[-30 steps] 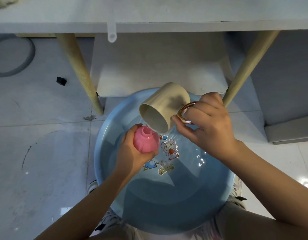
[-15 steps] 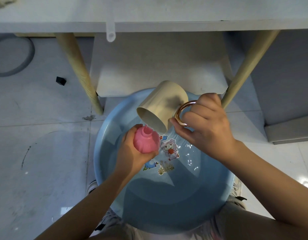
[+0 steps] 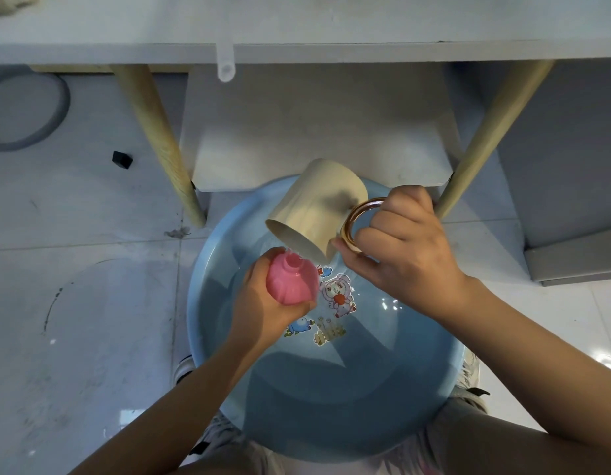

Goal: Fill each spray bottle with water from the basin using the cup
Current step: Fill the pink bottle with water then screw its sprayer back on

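Pink round plastic spray bottle, cap off, neck open and tilted up-right, held over round pale-blue plastic basin of water. Left hand wrapped around bottle body from below-left. Beige cylindrical cup with gold ring handle tipped down-left, rim just above bottle mouth. Right hand closed on ring handle, fingers curled. Cartoon stickers on basin bottom under water. Basin on white tiled floor, before white worktop on wooden legs.
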A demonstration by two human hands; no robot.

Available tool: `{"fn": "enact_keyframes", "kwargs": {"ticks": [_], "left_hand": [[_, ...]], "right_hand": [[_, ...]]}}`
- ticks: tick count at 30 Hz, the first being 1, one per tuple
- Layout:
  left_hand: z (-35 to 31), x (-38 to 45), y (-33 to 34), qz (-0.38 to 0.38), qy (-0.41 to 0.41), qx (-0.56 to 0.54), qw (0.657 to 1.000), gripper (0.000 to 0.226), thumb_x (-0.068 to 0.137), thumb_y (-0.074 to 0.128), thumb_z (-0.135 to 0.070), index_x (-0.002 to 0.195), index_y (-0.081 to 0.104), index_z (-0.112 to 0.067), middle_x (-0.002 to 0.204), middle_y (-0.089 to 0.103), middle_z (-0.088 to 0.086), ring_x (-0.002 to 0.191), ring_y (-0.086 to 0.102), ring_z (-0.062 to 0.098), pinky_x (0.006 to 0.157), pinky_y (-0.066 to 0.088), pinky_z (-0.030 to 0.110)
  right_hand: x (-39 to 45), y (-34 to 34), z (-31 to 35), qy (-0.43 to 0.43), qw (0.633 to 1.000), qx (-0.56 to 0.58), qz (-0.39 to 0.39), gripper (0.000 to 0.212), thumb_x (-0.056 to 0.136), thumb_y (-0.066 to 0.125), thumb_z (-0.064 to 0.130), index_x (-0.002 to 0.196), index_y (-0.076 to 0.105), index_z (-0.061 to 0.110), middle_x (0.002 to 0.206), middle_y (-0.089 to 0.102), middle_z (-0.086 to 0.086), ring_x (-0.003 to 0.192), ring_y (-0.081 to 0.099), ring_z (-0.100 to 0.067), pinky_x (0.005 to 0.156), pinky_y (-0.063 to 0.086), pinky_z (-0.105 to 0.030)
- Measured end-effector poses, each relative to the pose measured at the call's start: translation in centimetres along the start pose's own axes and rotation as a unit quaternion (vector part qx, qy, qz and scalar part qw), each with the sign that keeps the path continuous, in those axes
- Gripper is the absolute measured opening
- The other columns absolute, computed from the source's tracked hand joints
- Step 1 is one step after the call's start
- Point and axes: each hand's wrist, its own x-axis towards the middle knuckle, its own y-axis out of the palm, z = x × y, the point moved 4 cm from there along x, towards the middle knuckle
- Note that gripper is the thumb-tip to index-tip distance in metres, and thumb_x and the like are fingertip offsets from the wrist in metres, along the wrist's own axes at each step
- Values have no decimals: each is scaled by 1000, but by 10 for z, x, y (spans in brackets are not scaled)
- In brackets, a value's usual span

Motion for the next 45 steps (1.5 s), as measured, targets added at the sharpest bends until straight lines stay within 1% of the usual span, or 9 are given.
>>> {"fn": "enact_keyframes", "kwargs": {"ticks": [12,19,22,28,34,37,40,42,45], "left_hand": [[1,0,1,9,-8,-8,1000,87,53,90,-30,127,44,-33,122,53,-12,109,51,9,80,45,17],[4,-1,-1,-1,-8,-7,1000,90,50,92,-27,126,44,-35,123,50,-12,107,50,8,81,50,26],[3,-3,-1,-12,-9,-9,1000,88,50,92,-25,122,43,-38,119,48,-16,102,49,2,76,43,12],[2,-4,-1,-23,-6,0,1000,99,51,93,-18,132,38,-30,120,37,-13,102,44,3,71,37,-4],[8,-2,-3,-41,-6,19,999,94,49,93,-19,129,43,-26,125,38,-5,108,43,9,75,36,1],[9,-1,-5,-57,-5,0,998,91,49,93,-18,126,44,-27,125,45,-1,106,49,12,84,47,19],[10,-1,-6,-62,-19,-37,997,91,50,93,-18,126,43,-29,122,52,-2,106,54,14,90,51,34],[10,-1,-7,-66,-20,-47,996,92,50,92,-17,126,42,-30,122,53,-2,108,54,15,91,51,37],[8,-1,-7,-70,-15,-42,997,93,51,92,-19,128,41,-27,123,52,-2,110,53,17,91,52,38]], "right_hand": [[3,0,2,17,1000,-5,12,31,80,73,12,57,53,7,56,47,-5,67,39,-21,73,36,-31],[-13,7,-18,233,972,-8,22,34,81,67,24,54,54,7,52,53,-2,61,38,-13,67,28,-21],[-30,13,-30,317,947,-28,42,34,79,60,30,54,50,9,48,49,-1,54,39,-13,63,27,-21],[-69,39,-46,268,934,-145,186,24,74,56,22,52,53,12,45,51,-2,48,50,-28,59,39,-29],[-90,65,-41,232,898,-173,332,33,42,82,1,43,51,11,36,44,-4,40,47,-25,61,23,-29],[-96,77,-36,217,890,-145,374,44,35,86,5,41,44,16,34,41,0,38,46,-22,61,26,-26],[-98,84,-26,209,888,-75,402,40,43,86,12,43,47,18,36,45,2,39,49,-22,55,38,-23],[-98,84,-24,219,888,-17,404,28,59,78,12,49,53,17,42,50,0,46,52,-25,59,33,-24],[-99,77,-34,366,863,65,341,37,80,70,19,51,46,23,48,44,6,56,44,-24,57,26,-27]]}}
